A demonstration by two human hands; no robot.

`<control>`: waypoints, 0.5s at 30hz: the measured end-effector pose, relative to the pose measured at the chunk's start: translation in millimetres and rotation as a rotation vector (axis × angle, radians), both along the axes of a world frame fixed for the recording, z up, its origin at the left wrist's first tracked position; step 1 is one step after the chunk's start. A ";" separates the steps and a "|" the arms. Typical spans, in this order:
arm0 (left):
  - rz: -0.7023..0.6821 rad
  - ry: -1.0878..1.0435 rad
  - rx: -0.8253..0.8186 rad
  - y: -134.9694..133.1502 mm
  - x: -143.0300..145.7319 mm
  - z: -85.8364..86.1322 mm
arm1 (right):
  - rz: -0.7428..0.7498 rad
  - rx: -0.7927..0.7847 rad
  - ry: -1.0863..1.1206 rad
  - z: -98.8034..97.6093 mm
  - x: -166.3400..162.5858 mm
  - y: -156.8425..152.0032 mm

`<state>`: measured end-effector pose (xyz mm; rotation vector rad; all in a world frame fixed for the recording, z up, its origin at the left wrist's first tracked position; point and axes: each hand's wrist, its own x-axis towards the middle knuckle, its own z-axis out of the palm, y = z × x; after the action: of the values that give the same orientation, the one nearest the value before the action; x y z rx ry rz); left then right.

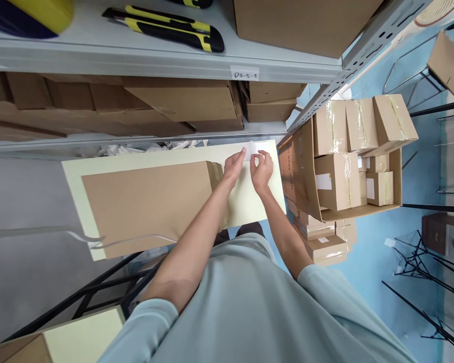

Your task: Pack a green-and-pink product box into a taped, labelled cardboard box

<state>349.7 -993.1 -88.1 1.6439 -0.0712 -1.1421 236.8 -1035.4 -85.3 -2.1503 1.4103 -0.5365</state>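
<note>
A small, pale, partly see-through label or slip is at the right end of a pale yellow board. My left hand is at the slip's left edge, its thumb and fingers close together there. My right hand has curled fingers, thumb and forefinger pinched at the slip's lower edge. On the board, left of my hands, lies a long brown cardboard box; my left forearm passes over its right end.
Ahead stands a grey metal shelf with cardboard boxes and a yellow-black utility knife. To the right, a large open carton holds several taped boxes. Thin pale cords cross at left. Black metal frames stand at right.
</note>
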 end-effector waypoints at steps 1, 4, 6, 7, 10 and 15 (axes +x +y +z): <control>0.086 0.082 -0.005 -1.0 3.6 2.3 | 0.089 -0.006 0.006 2.8 4.5 9.3; 0.309 0.299 0.026 -1.3 16.4 6.4 | 0.365 -0.023 0.033 7.6 12.6 26.1; 0.357 0.332 0.052 0.9 23.7 7.1 | 0.429 -0.024 0.082 7.4 14.3 22.3; 0.381 0.348 0.057 2.4 26.2 7.2 | 0.416 -0.013 0.125 6.4 15.1 16.1; 0.430 0.389 0.059 6.6 28.8 8.1 | 0.373 0.055 0.286 0.8 20.1 -10.4; 0.444 0.426 0.053 8.0 26.8 13.2 | 0.459 0.145 0.460 -9.2 34.0 -35.7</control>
<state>376.4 -985.0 -74.9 1.3375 0.5735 -1.1217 270.8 -1071.1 -94.5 -2.4604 1.0591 0.2380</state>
